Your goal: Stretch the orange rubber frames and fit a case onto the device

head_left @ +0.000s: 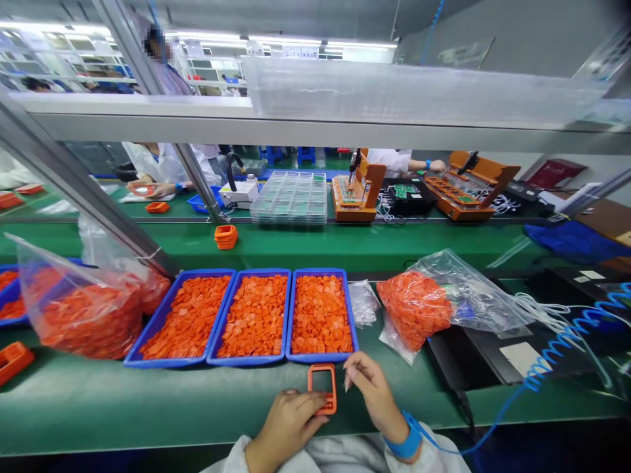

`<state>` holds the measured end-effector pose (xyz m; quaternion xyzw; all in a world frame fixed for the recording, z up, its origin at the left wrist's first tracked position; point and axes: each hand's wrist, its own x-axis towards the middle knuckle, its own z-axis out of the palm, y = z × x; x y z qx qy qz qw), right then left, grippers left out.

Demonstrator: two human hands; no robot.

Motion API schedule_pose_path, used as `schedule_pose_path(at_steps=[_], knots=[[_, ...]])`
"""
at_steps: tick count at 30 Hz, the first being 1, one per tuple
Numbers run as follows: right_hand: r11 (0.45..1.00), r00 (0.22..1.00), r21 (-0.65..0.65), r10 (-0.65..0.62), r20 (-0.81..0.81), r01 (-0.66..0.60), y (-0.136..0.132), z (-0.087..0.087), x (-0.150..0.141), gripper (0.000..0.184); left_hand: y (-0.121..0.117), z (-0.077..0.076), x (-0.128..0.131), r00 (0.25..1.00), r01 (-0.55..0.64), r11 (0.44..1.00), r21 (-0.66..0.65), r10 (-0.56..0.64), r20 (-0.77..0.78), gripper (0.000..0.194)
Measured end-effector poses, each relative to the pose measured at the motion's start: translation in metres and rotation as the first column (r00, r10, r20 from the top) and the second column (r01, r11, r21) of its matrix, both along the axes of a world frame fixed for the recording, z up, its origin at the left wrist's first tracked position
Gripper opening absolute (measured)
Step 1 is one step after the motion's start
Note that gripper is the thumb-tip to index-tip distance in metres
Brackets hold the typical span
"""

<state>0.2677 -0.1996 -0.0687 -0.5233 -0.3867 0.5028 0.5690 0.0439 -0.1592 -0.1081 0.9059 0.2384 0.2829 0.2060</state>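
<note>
My left hand (294, 415) is closed on an orange plastic frame (334, 386) with a rectangular opening, its fingers over the lower end. The frame lies at the table's front, just before the right-hand blue tray (323, 358). To the right of the frame, my right hand (373, 391) is raised with thumb and fingertips pinched; anything between them is too small to make out. A blue wrist strap (407, 441) is on that wrist. Small flat orange pieces (320, 312) fill the right-hand tray, and similar pieces lie in the middle tray (246, 360) and left tray (165, 362).
Clear bags of orange parts stand left (91, 318) and right (414, 305). A stack of orange frames (225, 237) sits on the conveyor (296, 243). The coiled blue cord (547, 355) runs to my right wrist. Across the line, co-workers' hands work near orange fixtures (359, 190).
</note>
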Motion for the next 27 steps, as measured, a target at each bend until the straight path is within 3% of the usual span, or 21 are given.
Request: schedule_pose_path(at_steps=[4, 6, 9, 11, 13, 15, 17, 19, 20, 22, 23, 27], knots=[[0.999, 0.999, 0.040, 0.009, -0.046, -0.007, -0.012, 0.010, 0.001, 0.036, 0.001, 0.020, -0.006, 0.985, 0.023, 0.988, 0.151, -0.048, 0.165, 0.019], [0.987, 0.982, 0.060, 0.155, -0.107, -0.149, -0.017, 0.019, 0.000, 0.045, 0.001, 0.034, -0.003, 0.972, 0.070, 0.979, 0.191, -0.110, 0.206, 0.012], [0.907, 0.869, 0.089, 0.419, -0.262, -0.411, -0.015, 0.027, -0.005, 0.066, 0.005, 0.056, 0.010, 0.967, 0.136, 0.973, 0.184, -0.172, 0.190, 0.012], [0.902, 0.827, 0.122, 0.429, -0.363, -0.414, -0.006, 0.027, -0.009, 0.067, 0.014, 0.069, 0.015, 0.973, 0.151, 0.968, 0.201, -0.182, 0.144, 0.013], [0.936, 0.815, 0.133, 0.350, -0.461, -0.326, 0.009, 0.026, -0.014, 0.066, 0.035, 0.078, 0.005, 0.976, 0.131, 0.952, 0.278, -0.173, 0.132, 0.011], [0.965, 0.787, 0.117, 0.259, -0.560, -0.234, 0.027, 0.027, -0.017, 0.066, 0.070, 0.081, -0.027, 0.979, 0.013, 0.928, 0.373, -0.089, 0.186, 0.010], [0.979, 0.746, 0.093, 0.199, -0.636, -0.181, 0.046, 0.031, -0.020, 0.064, 0.117, 0.077, -0.079, 0.950, -0.297, 0.885, 0.358, 0.237, 0.202, 0.013], [0.983, 0.691, 0.075, 0.173, -0.702, -0.170, 0.066, 0.038, -0.023, 0.066, 0.165, 0.066, -0.136, 0.767, -0.633, 0.738, 0.233, 0.640, 0.055, 0.022], [0.981, 0.656, 0.070, 0.175, -0.734, -0.183, 0.075, 0.041, -0.024, 0.070, 0.185, 0.059, -0.162, 0.687, -0.692, 0.692, 0.208, 0.719, -0.107, 0.033], [0.971, 0.604, 0.078, 0.202, -0.771, -0.225, 0.092, 0.047, -0.027, 0.076, 0.213, 0.045, -0.199, 0.554, -0.755, 0.641, 0.137, 0.736, -0.388, 0.050], [0.967, 0.590, 0.087, 0.216, -0.778, -0.240, 0.100, 0.051, -0.028, 0.077, 0.219, 0.040, -0.210, 0.538, -0.755, 0.649, 0.089, 0.692, -0.482, 0.052], [0.961, 0.565, 0.137, 0.252, -0.785, -0.238, 0.126, 0.070, -0.031, 0.070, 0.213, 0.031, -0.213, 0.468, -0.792, 0.606, 0.067, 0.674, -0.572, 0.053]])
